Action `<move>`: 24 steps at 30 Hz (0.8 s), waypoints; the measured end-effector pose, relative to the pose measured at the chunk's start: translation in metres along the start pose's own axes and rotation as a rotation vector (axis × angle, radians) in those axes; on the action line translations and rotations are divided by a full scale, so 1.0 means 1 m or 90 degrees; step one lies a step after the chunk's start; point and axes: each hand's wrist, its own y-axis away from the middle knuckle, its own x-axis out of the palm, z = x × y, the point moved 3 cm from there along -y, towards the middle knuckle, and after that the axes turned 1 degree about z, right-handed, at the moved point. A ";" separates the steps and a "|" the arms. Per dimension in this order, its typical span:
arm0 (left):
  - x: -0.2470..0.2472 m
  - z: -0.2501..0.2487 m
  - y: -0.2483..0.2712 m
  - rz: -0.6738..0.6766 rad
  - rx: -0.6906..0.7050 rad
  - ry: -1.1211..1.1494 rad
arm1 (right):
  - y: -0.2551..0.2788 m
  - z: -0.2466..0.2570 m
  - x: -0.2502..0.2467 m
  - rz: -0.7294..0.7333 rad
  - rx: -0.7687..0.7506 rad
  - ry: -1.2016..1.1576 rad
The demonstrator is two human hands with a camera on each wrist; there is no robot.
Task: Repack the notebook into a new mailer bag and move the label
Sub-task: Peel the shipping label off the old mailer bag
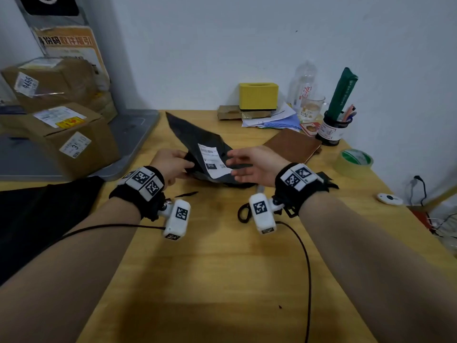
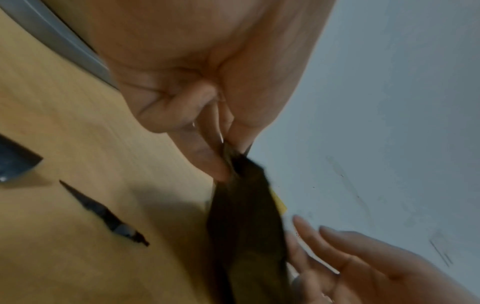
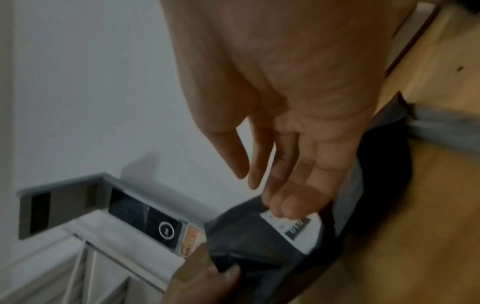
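Observation:
A crumpled black mailer bag (image 1: 195,139) is held up over the middle of the wooden table (image 1: 210,268). A white shipping label (image 1: 213,160) is stuck on its front. My left hand (image 1: 173,163) pinches the bag's left edge between thumb and fingers, and the pinch (image 2: 228,156) on the black plastic shows in the left wrist view. My right hand (image 1: 243,164) is open with straight fingers, its fingertips (image 3: 283,207) at the label's (image 3: 296,228) right edge. The brown notebook (image 1: 293,144) lies flat on the table behind my right hand. A second black bag (image 1: 37,219) lies at the left.
Cardboard parcels (image 1: 66,134) sit on a grey tray at the left. A yellow box (image 1: 258,96), papers, a bottle, a glass and a pen jar (image 1: 330,129) line the back wall. A tape roll (image 1: 356,159) lies at the right. Torn black strips (image 1: 186,194) lie under my wrists.

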 end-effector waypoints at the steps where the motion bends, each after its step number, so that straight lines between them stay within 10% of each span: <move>1: -0.002 0.001 0.000 -0.004 -0.006 0.004 | -0.005 -0.005 0.006 0.015 0.024 0.038; 8: 0.010 0.024 0.004 0.087 -0.126 0.063 | -0.024 -0.034 0.027 0.060 0.130 0.163; 24: 0.019 0.013 0.006 0.161 -0.010 0.254 | -0.023 -0.018 0.025 -0.053 0.038 0.166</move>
